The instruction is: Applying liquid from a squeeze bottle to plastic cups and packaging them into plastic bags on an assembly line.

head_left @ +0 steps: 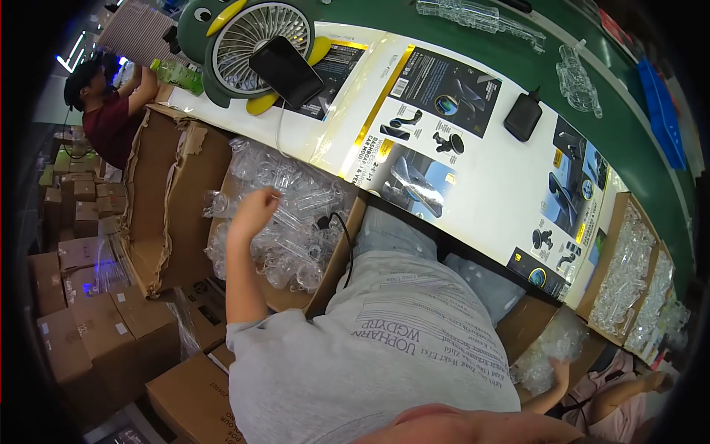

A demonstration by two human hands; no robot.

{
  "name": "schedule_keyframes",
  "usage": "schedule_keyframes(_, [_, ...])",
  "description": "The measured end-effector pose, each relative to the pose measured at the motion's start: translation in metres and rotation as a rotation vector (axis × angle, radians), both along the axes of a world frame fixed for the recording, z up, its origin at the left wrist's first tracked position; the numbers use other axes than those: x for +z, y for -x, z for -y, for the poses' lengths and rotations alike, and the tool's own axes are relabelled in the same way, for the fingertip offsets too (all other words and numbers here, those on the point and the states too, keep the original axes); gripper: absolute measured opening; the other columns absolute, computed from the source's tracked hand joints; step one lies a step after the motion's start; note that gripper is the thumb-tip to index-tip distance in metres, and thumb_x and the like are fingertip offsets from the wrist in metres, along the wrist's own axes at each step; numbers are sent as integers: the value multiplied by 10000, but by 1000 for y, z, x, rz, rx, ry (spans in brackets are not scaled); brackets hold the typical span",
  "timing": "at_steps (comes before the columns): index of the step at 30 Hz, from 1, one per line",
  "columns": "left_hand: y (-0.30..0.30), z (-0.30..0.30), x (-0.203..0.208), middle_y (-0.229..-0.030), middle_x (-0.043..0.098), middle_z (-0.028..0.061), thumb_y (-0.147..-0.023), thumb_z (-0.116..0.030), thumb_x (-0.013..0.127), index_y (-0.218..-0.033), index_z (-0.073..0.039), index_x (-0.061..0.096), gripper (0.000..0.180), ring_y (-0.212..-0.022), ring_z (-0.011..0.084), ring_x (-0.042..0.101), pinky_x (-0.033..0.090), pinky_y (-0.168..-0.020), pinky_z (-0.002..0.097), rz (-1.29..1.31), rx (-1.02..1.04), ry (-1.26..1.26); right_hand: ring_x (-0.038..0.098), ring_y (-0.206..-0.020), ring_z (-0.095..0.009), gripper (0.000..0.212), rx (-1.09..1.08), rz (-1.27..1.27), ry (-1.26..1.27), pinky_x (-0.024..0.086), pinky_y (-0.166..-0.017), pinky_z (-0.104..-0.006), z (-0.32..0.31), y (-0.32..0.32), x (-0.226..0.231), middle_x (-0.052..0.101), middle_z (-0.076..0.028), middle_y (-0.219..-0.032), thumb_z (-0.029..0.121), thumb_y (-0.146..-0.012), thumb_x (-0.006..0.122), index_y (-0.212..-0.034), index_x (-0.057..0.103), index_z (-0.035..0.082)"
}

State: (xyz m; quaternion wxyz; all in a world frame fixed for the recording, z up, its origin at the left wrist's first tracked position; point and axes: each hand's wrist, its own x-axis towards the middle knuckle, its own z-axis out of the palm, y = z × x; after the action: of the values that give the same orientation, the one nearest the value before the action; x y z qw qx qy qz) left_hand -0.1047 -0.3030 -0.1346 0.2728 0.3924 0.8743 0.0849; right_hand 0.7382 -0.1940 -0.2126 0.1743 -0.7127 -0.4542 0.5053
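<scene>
The left hand point(257, 211) has curled fingers, whether closed on anything I cannot tell, over a cardboard box point(323, 291) where a long clear plastic part point(297, 226) slants lengthwise from near the fingertips toward the lower right, while the right hand point(560, 371), its grip unclear, touches clear plastic pieces point(566, 337).

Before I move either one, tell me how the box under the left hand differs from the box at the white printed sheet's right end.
The left box has the left hand over its contents; the right box has no hand over it.
The left box looks broad, the right box narrow, though the lens may exaggerate this.
Both are open brown cardboard, filled with clear plastic parts.
</scene>
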Motion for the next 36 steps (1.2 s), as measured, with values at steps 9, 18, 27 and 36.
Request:
schedule_keyframes(9, [41, 2, -92, -1124, 533, 220, -752, -46, 516, -1174, -197, 535, 448, -1009, 391, 532, 444, -862, 436, -385, -80, -196, 471, -1135, -380, 591, -238, 1234, -574, 379, -951, -405, -47, -8, -178, 455, -266, -1268, 357, -861, 530, -1275, 411, -47])
schedule_keyframes(18, [54, -9, -97, -1248, 462, 260, -740, 33, 430, -1056, -197, 637, 443, -1125, 407, 476, 412, -937, 415, -300, -194, -52, 510, -1091, -361, 533, 409, 867, -82, 409, -916, -399, -64, 56, -143, 506, -250, -1211, 252, -870, 511, -1310, 363, -10])
schedule_keyframes(27, [58, -33, -62, -1240, 464, 189, -765, 42, 413, -1171, -339, 558, 575, -1016, 351, 566, 477, -833, 412, -447, -540, 334, 628, -907, -306, 480, 297, 569, -93, 505, -769, -369, -26, 78, 45, 618, -228, -1019, 115, -717, 673, -1145, 532, -49])
schedule_keyframes(36, [87, -9, -74, -911, 488, 115, -753, -74, 505, -1083, -249, 582, 381, -785, 275, 584, 504, -620, 369, -696, -919, 11, 629, -735, -171, 232, 754, 54, -528, 488, -661, -281, -101, 269, 206, 653, -88, -806, -15, -746, 602, -974, 627, 19])
